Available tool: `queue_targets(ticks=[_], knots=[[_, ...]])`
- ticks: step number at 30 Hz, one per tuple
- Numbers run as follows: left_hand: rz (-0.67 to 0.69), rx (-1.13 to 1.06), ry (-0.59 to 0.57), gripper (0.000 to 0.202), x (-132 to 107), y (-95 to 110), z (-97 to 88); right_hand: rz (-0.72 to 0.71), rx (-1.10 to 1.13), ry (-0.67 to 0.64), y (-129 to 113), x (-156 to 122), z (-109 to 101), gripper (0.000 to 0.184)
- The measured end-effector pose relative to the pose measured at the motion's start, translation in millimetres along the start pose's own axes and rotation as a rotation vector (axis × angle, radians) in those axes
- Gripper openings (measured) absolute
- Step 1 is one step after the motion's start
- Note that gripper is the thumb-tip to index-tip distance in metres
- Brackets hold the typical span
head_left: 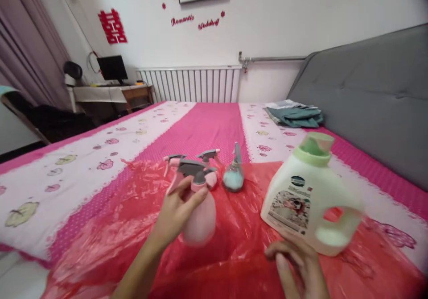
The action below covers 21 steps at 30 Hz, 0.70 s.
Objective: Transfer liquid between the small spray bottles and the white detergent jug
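My left hand (175, 212) is closed round the neck of a pink spray bottle (201, 221) with a grey trigger head. Slight blur softens the bottle, which is upright over a red plastic sheet (234, 241). Just behind it are more pink spray bottles, partly hidden, one with its grey-and-pink head (209, 154) showing. A clear spray bottle (233, 178) holding bluish liquid stands to their right. My right hand (301, 265) is open, fingers loosely bent and thumb apart, in front of a pale green detergent jug (287, 205). Whether its fingertips touch the jug, I cannot tell.
The red sheet lies on a bed with a pink and white floral cover (217, 125). Folded clothes (294, 114) rest near the grey headboard (368, 85). Beyond the bed are a radiator (190, 85) and a desk (100, 94) with a monitor (113, 68).
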<state>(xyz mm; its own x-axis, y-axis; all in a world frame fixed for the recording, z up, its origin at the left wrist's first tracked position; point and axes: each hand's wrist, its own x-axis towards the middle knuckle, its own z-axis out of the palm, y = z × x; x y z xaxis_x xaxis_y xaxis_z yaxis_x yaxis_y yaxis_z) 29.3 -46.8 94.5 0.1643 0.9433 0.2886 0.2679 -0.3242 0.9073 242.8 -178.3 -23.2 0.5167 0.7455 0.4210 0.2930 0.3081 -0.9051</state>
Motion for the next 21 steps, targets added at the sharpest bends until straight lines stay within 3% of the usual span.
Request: queue_targets(ticks=[3,8,11,13,15,18,21], knots=[[0.102,0.135,0.002,0.034,21,24,-3.4,0.027,0.052,-0.098,-24,37,20,0.022],[0.106,-0.051,0.045,0.041,33,33,0.6,-0.037,0.114,-0.252,-38,104,65,0.024],[0.249,0.117,0.259,0.027,25,29,7.6,-0.035,0.191,-0.172,-25,105,85,0.029],[0.358,0.166,0.333,0.022,20,30,11.0,-0.004,0.222,-0.079,-14,94,90,0.032],[0.222,-0.059,0.359,0.03,18,32,13.3,0.018,0.229,-0.087,-9,82,88,0.033],[-0.065,-0.399,0.272,0.047,17,34,18.4,0.034,0.206,-0.234,-9,77,79,0.034],[-0.013,-0.197,0.297,0.041,15,26,29.2,0.066,0.187,-0.253,-5,80,75,0.039]])
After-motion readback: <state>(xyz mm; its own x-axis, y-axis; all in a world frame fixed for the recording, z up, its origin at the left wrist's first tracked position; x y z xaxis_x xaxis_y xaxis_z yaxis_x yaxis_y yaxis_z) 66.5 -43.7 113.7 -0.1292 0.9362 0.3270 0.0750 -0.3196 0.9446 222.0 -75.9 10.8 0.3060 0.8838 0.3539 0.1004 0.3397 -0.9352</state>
